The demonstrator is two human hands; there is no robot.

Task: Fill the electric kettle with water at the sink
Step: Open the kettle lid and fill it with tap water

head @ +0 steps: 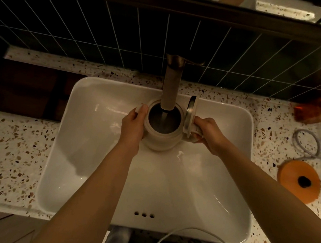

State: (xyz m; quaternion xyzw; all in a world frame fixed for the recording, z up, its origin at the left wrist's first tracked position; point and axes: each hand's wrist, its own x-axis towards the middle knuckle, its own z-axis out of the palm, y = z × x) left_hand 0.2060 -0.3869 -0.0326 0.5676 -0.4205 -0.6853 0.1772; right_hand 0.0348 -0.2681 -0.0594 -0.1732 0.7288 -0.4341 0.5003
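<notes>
A cream electric kettle (161, 140) is held over the white sink (89, 152), right under the tall bronze tap (171, 85). Its hinged lid (189, 115) stands open on the right side. A thin stream of water (164, 119) runs from the tap into the kettle's dark opening. My left hand (133, 126) is pressed around the kettle's left side near the spout. My right hand (205, 133) is wrapped around the handle on the right, just below the lid.
A speckled terrazzo counter (7, 151) surrounds the sink. On its right lie an orange kettle base (300, 180) and a coiled grey cord (307, 143). Dark tiles (85, 34) form the back wall. A white cable (170, 238) hangs near the front edge.
</notes>
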